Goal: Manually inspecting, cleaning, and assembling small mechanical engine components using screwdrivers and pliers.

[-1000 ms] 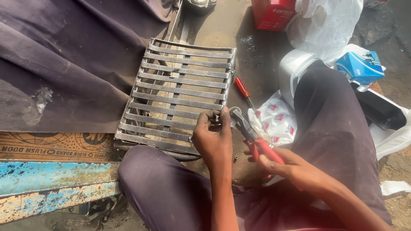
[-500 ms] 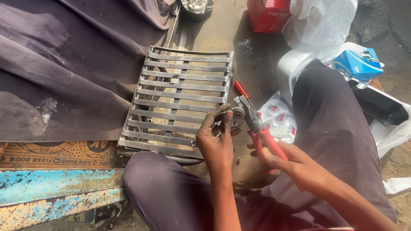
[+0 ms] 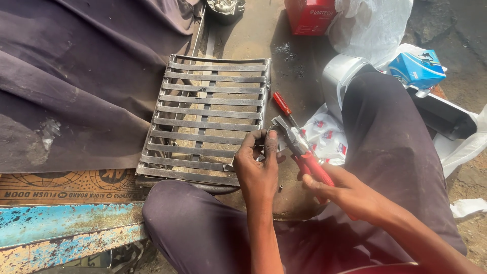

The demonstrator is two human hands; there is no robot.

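Clenched: right hand [image 3: 341, 189] grips red-handled pliers [image 3: 300, 152], left hand [image 3: 257, 167] pinches a small part at the metal grille's [image 3: 213, 116] near-right corner; fitting unfinished.

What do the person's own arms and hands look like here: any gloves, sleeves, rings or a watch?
Both hands are bare: the left hand and the right hand wear no gloves, and no ring, watch or band shows. Both forearms are uncovered as far as the frame's lower edge, so no sleeve is visible. The fingernails look short.
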